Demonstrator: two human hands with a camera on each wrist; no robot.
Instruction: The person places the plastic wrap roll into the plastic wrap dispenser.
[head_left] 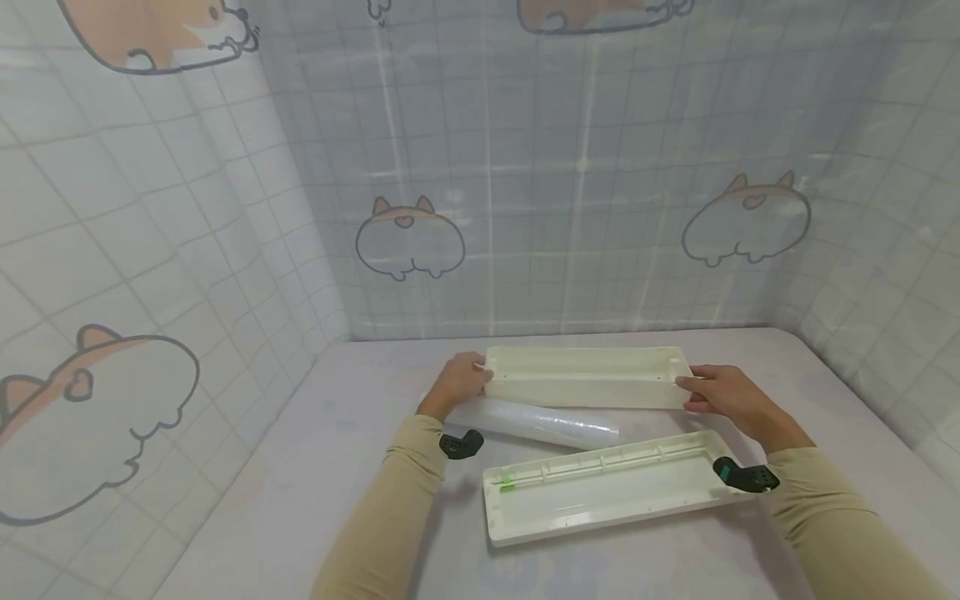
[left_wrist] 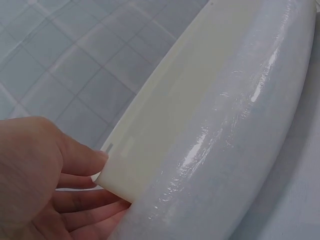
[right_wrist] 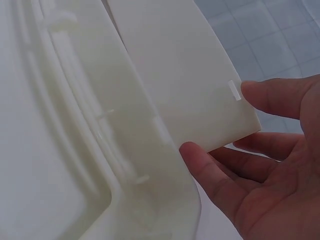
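Observation:
A long white plastic box with an open top stands at the back of the table, held by its two ends. My left hand grips its left end; in the left wrist view the thumb lies on the wall and the fingers curl beneath. At the right end, my right hand holds a corner between thumb and fingers. Just in front of the box lies a roll of clear plastic film. Nearest me is a shallow white lid, inner side up, with a small green slider at its left.
The pale tabletop is bordered by a tiled-pattern curtain with cartoon dogs, behind and on both sides. A dark wrist device sits at the left sleeve, another at the right, overlapping the lid's right end in the head view.

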